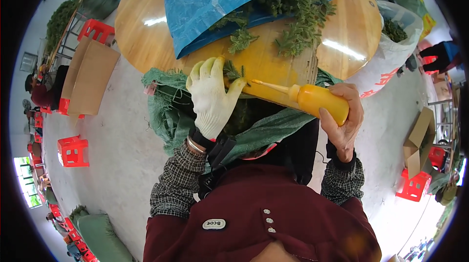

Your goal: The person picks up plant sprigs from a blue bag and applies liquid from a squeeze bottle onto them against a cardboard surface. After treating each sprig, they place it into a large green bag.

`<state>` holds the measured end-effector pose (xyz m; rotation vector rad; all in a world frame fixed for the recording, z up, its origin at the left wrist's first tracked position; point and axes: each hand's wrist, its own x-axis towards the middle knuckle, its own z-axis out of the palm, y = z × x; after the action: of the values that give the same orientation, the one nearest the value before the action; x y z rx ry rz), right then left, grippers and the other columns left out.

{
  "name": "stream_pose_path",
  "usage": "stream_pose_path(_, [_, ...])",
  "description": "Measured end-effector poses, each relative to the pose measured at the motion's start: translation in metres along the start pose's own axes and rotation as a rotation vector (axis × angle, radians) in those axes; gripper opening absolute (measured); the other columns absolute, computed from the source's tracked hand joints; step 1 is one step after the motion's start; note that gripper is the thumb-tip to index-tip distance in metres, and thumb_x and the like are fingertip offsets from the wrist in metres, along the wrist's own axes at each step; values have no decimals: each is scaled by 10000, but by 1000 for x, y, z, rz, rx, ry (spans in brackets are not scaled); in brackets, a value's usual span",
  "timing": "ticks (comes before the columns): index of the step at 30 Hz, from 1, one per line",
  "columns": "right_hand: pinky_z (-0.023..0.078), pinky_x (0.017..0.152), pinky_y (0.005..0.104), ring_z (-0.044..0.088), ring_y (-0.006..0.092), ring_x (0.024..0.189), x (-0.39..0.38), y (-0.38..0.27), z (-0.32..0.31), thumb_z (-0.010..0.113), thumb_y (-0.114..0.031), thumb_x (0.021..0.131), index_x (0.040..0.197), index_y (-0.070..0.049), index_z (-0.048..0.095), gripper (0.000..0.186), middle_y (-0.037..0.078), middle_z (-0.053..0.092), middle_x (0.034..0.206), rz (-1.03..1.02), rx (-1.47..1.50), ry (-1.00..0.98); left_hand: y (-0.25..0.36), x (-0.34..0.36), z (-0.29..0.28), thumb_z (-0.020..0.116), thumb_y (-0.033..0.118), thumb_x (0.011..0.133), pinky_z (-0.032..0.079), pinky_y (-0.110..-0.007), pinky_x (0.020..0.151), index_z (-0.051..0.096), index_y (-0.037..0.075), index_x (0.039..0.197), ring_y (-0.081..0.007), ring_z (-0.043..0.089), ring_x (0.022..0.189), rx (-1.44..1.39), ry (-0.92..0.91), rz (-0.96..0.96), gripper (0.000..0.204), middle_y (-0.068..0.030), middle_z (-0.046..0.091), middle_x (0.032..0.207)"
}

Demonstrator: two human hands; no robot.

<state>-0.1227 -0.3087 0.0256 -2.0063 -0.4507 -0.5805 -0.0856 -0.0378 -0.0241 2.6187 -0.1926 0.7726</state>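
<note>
My left hand (211, 97), in a white knit glove with yellowed fingertips, pinches a small green artificial sprig (233, 71) between thumb and fingers. My right hand (346, 118) is bare and wraps round a yellow squeeze bottle (320, 104). The bottle lies tilted, its long thin nozzle pointing left, the tip close to the sprig and my thumb. Beneath both hands is a yellow-stained board (278, 74) at the table's near edge. Farther back, more green sprigs (308, 17) spill from a blue plastic bag (210, 8).
A round wooden table (139, 32) spreads ahead. An open green woven sack (166, 110) sits at my lap below the board. To the right stands a white sack (386, 61) of greenery. Red stools (73, 151) and a cardboard box (93, 76) are at left; other people sit farther off.
</note>
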Motion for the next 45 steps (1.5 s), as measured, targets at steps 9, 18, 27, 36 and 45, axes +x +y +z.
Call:
stream_pose_path(9, [517, 706, 348, 622, 269, 803, 10, -17, 11, 740, -37, 654, 1027, -16, 582, 405, 157, 597, 948, -146, -53, 56, -3, 2, 0, 795, 299, 724, 339, -486, 1023, 576, 6, 1245, -353, 473, 1210, -9, -98, -41, 637, -146, 573, 1247])
stream_pose_path(18, [539, 695, 353, 641, 297, 809, 28, -26, 40, 754, -58, 643, 1044, -29, 580, 438, 179, 617, 970, -284, -200, -74, -7, 0, 4, 809, 320, 694, 327, -498, 1019, 580, 4, 1230, -346, 467, 1206, 2, -101, -57, 662, -127, 568, 1235])
stream_pose_path(27, [519, 565, 340, 634, 267, 688, 32, -31, 36, 783, -50, 630, 986, -72, 624, 391, 113, 601, 902, -328, -192, -45, -5, 2, 0, 793, 334, 727, 333, -474, 1026, 593, 14, 1238, -340, 473, 1212, 13, -137, -66, 634, -142, 577, 1248])
stream_pose_path(36, [548, 658, 348, 654, 296, 776, 18, -31, 18, 765, -78, 656, 1045, -36, 586, 430, 185, 622, 972, -303, -239, -110, -6, 1, 1, 789, 340, 735, 330, -474, 1031, 609, 13, 1222, -338, 475, 1213, 20, -139, -57, 613, -135, 579, 1255])
stream_pose_path(45, [552, 674, 351, 664, 300, 789, -6, -24, 4, 756, -111, 667, 1052, -39, 584, 428, 198, 631, 987, -243, -261, -63, -4, 3, -2, 785, 348, 745, 333, -478, 1031, 608, 7, 1224, -342, 476, 1216, 34, -145, -42, 614, -145, 583, 1254])
